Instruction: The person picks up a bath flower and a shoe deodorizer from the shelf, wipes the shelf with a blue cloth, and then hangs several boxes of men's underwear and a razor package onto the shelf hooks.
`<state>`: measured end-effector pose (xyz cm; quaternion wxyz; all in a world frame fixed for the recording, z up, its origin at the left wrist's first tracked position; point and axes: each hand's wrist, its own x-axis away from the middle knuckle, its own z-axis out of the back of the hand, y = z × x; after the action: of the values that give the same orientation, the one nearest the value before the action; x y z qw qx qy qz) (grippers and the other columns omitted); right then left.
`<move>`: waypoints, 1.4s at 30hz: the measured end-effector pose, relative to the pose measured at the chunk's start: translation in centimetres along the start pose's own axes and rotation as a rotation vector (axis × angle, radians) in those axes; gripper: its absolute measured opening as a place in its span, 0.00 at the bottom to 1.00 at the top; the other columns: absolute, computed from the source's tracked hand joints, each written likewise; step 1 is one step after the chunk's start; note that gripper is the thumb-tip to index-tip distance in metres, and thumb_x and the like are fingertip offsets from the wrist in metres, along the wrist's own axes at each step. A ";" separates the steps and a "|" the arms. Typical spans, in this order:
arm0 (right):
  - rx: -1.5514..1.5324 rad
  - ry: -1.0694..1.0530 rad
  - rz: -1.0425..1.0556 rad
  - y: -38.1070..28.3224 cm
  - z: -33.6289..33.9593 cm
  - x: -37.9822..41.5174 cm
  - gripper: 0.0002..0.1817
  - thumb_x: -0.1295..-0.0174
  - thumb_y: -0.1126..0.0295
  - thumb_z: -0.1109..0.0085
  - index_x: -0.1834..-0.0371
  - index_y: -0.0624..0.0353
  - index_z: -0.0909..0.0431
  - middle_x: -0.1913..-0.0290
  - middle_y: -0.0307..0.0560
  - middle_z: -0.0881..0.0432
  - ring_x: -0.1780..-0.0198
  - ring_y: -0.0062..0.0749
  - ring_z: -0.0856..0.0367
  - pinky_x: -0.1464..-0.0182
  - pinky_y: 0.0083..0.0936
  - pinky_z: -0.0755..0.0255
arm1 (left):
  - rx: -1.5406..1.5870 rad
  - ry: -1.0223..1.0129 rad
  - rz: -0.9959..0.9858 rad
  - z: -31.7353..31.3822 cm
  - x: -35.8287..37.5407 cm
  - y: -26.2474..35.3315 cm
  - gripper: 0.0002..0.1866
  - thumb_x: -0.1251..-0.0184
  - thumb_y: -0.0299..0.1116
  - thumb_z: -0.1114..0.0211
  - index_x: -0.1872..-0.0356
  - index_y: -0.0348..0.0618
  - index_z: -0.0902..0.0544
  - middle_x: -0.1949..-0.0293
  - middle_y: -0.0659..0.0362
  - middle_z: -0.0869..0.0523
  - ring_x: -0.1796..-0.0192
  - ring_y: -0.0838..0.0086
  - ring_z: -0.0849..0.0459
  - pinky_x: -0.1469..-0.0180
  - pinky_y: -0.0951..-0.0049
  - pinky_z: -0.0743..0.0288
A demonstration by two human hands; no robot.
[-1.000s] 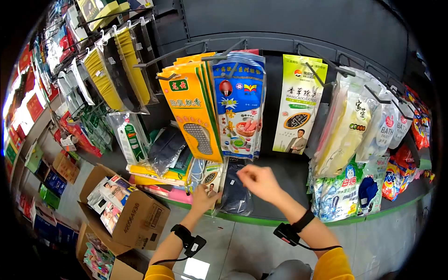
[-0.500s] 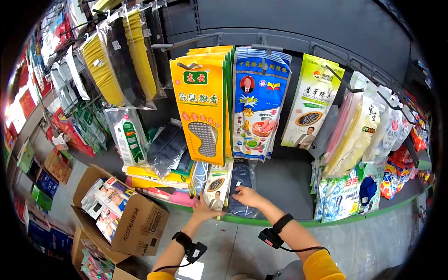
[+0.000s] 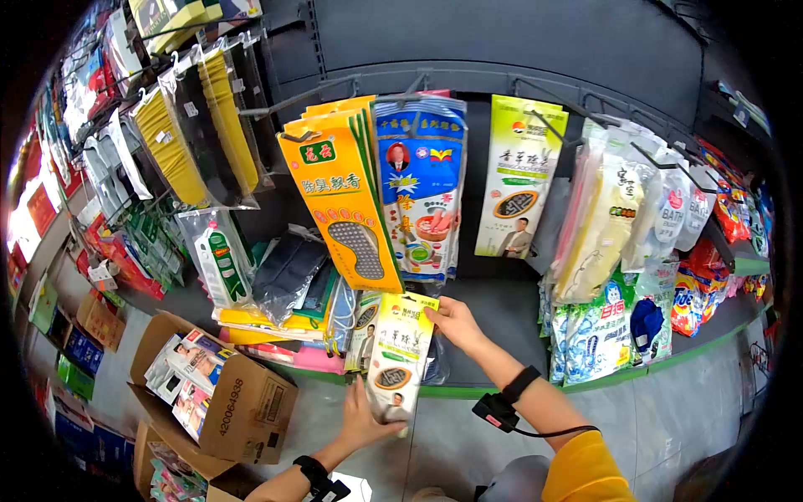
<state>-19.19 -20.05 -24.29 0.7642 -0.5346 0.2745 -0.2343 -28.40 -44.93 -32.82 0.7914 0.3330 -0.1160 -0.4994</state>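
A green-and-white packet of insoles (image 3: 400,356) is held upright in front of the shelf's lower edge. My left hand (image 3: 365,421) grips its lower end, thumb along the bottom. The upper right corner is pinched in my right hand (image 3: 457,323). Behind the held packet, a similar insole packet (image 3: 361,345) stands on the shelf, partly covered, and a dark packaged item (image 3: 435,364) shows only in part. Above hang yellow insole packets (image 3: 351,226), blue insole packets (image 3: 422,184) and a green insole packet (image 3: 520,180) on hooks.
An open cardboard box (image 3: 251,410) with packaged goods stands on the floor at left. Bagged goods (image 3: 598,226) hang at right above detergent-like bags (image 3: 598,339). Metal hooks (image 3: 539,124) jut forward. Clear-bagged items and a stack lie on the shelf's left part.
A green-and-white insole packet has been lifted off the shelf toward me. My right hand has moved up to its top corner, and my left hand now holds its lower end. The view has shifted.
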 end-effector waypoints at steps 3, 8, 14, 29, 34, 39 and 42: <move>0.247 -0.081 0.070 -5.1 3.8 2.8 0.14 0.43 0.65 0.46 0.75 0.66 0.31 0.80 0.52 0.24 0.80 0.35 0.27 0.76 0.28 0.36 | 0.401 0.206 -0.062 2.2 -4.5 2.9 0.45 0.46 0.48 0.36 0.38 0.28 0.52 0.38 0.40 0.44 0.34 0.56 0.46 0.35 0.62 0.51; 0.427 -0.077 0.092 -10.0 10.2 6.7 0.14 0.45 0.64 0.46 0.77 0.66 0.33 0.83 0.54 0.28 0.80 0.45 0.28 0.77 0.33 0.38 | 0.823 -0.131 0.049 4.1 -9.7 12.6 0.27 0.36 0.40 0.46 0.42 0.33 0.40 0.42 0.50 0.34 0.38 0.68 0.38 0.37 0.70 0.46; 0.323 -0.057 0.083 -11.8 14.8 8.5 0.12 0.41 0.68 0.47 0.74 0.66 0.33 0.80 0.41 0.28 0.76 0.16 0.36 0.74 0.19 0.38 | 1.148 -0.188 0.037 3.0 -12.2 19.5 0.19 0.34 0.37 0.47 0.47 0.37 0.32 0.53 0.61 0.24 0.51 0.82 0.28 0.50 0.80 0.36; -0.133 0.192 0.493 -23.5 19.7 5.7 0.08 0.41 0.71 0.49 0.64 0.66 0.28 0.73 0.38 0.23 0.74 0.12 0.32 0.72 0.13 0.37 | 1.228 0.180 -0.371 12.4 -15.6 35.9 0.08 0.36 0.31 0.46 0.60 0.36 0.26 0.65 0.60 0.20 0.67 0.84 0.22 0.65 0.84 0.28; -0.176 0.196 0.449 -23.5 20.2 3.8 0.08 0.41 0.72 0.49 0.65 0.67 0.29 0.72 0.41 0.22 0.72 0.12 0.30 0.71 0.13 0.35 | 1.248 0.170 -0.310 12.5 -17.6 36.0 0.09 0.36 0.31 0.46 0.60 0.36 0.26 0.65 0.59 0.19 0.66 0.83 0.22 0.65 0.84 0.28; -0.175 0.209 0.395 -23.1 20.2 2.2 0.08 0.40 0.71 0.50 0.66 0.67 0.30 0.70 0.43 0.21 0.71 0.13 0.28 0.70 0.14 0.33 | 1.282 0.136 -0.280 12.0 -19.6 35.3 0.09 0.36 0.31 0.46 0.59 0.36 0.26 0.64 0.59 0.20 0.65 0.83 0.22 0.65 0.84 0.28; -0.130 0.285 0.400 -22.0 21.0 -0.6 0.09 0.40 0.70 0.50 0.67 0.67 0.31 0.75 0.45 0.22 0.74 0.16 0.28 0.72 0.18 0.34 | 1.257 0.132 -0.242 12.2 -22.0 35.7 0.09 0.36 0.31 0.45 0.59 0.36 0.26 0.63 0.60 0.20 0.64 0.83 0.22 0.63 0.84 0.29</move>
<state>-7.01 -12.16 2.45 0.7129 -0.4791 0.4943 -0.1335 -19.69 -20.86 2.55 0.3888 0.7739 -0.2994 -0.4004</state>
